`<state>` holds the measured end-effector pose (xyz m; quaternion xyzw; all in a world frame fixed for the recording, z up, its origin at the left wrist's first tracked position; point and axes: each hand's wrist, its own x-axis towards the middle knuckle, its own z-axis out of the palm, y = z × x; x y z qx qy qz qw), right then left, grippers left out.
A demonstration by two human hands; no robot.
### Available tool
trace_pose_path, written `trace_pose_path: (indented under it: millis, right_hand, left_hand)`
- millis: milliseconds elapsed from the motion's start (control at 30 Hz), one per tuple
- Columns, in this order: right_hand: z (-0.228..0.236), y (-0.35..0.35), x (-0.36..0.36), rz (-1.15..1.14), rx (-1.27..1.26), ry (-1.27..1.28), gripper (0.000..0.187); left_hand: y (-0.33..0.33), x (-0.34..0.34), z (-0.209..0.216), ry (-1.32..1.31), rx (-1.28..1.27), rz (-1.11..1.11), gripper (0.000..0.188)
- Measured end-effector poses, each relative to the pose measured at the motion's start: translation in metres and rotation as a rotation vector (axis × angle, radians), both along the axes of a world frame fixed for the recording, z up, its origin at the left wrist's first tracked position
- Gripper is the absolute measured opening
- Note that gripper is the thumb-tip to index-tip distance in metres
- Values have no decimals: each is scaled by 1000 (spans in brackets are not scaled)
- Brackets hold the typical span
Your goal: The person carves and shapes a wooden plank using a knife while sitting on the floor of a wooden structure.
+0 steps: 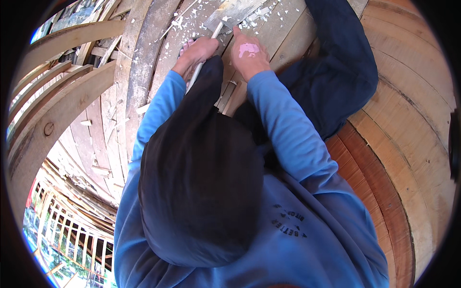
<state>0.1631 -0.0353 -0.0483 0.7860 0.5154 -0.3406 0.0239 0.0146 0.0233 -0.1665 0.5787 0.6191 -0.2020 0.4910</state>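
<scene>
My left hand (198,53) is closed round the thin pale shaft of a tool (196,76) with a wide, flat metal blade (227,23) at its far end. The blade rests against a pale piece of wood (245,6) at the top of the view. My right hand (250,54), marked with pink on its back, is curled on the right of the shaft. One fingertip reaches the blade's near edge. Its other fingers are hidden beneath, so what they grip does not show.
White wood chips (180,21) lie scattered over the planks (285,36) around the blade. Curved timber ribs (62,108) rise at the left, and broad curved planking (408,96) at the right. My bent leg in dark trousers (345,67) is beside my right arm.
</scene>
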Motion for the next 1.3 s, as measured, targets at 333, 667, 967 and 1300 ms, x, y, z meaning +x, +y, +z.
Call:
trace_pose_path:
  millis: [333,667,967,1300]
  right_hand:
    - [-55,3,31,3,-18,50,51]
    - [-30,-16,22,15,82,230,58]
    - [-29,-1,25,117,-10,143,61]
    - [-19,14,0,12,-65,47,40]
  left_hand:
    - [-3,15,47,62,-100,-65,58]
    - [-5,8,43,122,-4,-10,66]
    - [-9,15,43,176,57,-6,58]
    - [-15,5,23,131,129,25,51]
